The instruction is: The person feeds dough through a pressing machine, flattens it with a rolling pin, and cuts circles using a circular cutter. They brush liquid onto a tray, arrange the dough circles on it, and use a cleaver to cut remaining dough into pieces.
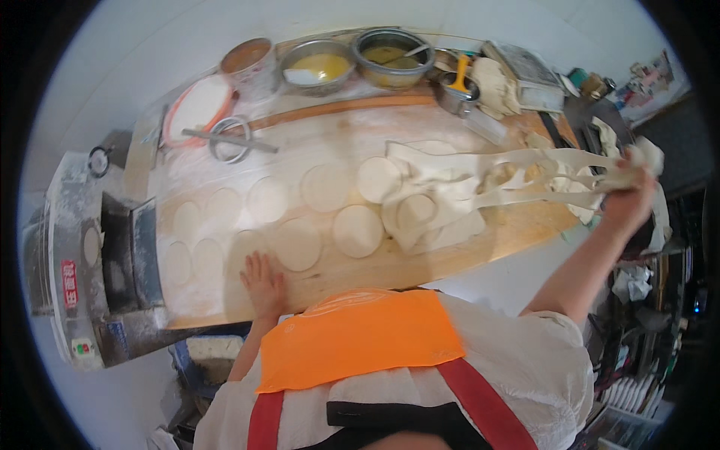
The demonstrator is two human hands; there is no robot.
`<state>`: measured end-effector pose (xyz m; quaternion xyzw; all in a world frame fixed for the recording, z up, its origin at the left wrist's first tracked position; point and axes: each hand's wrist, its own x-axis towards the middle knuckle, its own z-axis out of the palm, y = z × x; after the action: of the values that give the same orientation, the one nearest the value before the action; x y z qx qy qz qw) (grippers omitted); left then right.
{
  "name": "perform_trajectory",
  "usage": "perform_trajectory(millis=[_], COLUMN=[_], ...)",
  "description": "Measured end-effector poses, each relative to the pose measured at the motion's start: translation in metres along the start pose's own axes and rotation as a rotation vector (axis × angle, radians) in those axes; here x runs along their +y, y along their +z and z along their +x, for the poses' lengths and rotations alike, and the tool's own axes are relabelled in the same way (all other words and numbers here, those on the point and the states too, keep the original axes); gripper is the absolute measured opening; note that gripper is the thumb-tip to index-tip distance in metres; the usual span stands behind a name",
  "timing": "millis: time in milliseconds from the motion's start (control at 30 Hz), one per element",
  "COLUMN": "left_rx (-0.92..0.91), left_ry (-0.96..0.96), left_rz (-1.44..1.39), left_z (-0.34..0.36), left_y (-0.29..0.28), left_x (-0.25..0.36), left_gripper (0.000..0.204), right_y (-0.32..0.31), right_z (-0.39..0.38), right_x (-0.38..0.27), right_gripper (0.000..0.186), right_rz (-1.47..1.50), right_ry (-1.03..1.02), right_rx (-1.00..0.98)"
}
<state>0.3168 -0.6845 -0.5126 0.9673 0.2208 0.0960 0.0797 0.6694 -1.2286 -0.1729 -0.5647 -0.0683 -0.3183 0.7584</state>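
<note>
My right hand (631, 193), at the far right, is closed on one end of a dough sheet (499, 166). The sheet is full of round holes and stretches into long strips. Its other end still lies on the floury wooden board (517, 225), partly over the rounds there. My left hand (262, 283) rests on the board's near edge with its fingers spread, holding nothing. Close to its fingertips is a flat dough round (250, 246). Several more rounds lie in two rows, among them a dough round (358, 231) near the middle.
Along the back stand a bucket (247, 64), a bowl of yellow liquid (319, 67) and a dark-rimmed pot (391, 58). A metal ring (217, 154) with a grey bar across it lies by a red-rimmed basin (199, 109). A floury machine (79, 262) adjoins the left edge.
</note>
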Motion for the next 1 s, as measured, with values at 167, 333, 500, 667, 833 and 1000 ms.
perform_trajectory(millis=[167,333,500,667,833,1000], left_rx=[-0.042,0.02,-0.073,-0.357,-0.398,-0.952], left_ry=[-0.049,-0.092,-0.305,-0.382,-0.211,-0.038], left_rz=[-0.17,-0.143,-0.107,-0.442,-0.886,-1.275], left_z=[0.031,0.062,0.089,0.111,0.131,0.13], left_y=[-0.004,0.0,-0.026,-0.027,-0.042,-0.043], left_x=[0.056,0.092,0.08,0.048,0.102,0.186], left_gripper=[0.065,0.065,0.062,0.041,0.035,0.037], right_y=[-0.032,0.001,0.004,-0.057,-0.131,-0.057], right_z=[-0.043,-0.181,-0.237,-0.228,-0.169,-0.317], right_x=[0.161,0.246,0.173,0.203,0.183,0.143], right_gripper=[0.035,0.071,0.046,0.022,0.02,0.031], right_rz=[-1.372,-1.258,-1.44,-1.435,-0.717,-0.288], right_ry=[0.135,0.183,0.124,0.122,0.663,0.739], right_rx=[-0.626,-1.073,-1.246,-1.103,0.447,-0.073])
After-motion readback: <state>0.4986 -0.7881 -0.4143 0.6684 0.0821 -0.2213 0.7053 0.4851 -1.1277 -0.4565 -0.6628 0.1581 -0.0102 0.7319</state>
